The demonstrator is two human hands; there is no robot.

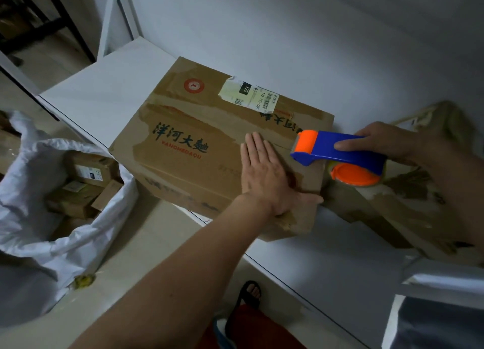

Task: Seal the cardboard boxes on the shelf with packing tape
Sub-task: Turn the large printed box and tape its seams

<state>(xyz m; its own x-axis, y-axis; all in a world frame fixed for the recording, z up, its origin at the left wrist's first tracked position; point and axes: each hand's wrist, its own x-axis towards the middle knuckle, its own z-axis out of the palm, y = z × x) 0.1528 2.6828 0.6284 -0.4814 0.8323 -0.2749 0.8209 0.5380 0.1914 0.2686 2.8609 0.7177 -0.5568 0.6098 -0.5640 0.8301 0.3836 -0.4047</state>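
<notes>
worn printed cardboard box (199,144), old torn tape, flaps closed

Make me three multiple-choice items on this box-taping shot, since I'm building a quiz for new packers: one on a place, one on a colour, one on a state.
1. Where does the left hand lie?
A. flat on top of the cardboard box
B. inside the white bag
C. on the wall

2. What colours is the tape dispenser?
A. green and black
B. blue and orange
C. all white

3. What is the right hand doing?
A. hanging empty
B. pressing the shelf
C. gripping the dispenser

Key: 1 A, its fingers lie straight on the lid; 2 B, blue body with orange roller and hub; 3 C, its fingers wrap the blue handle.
</notes>
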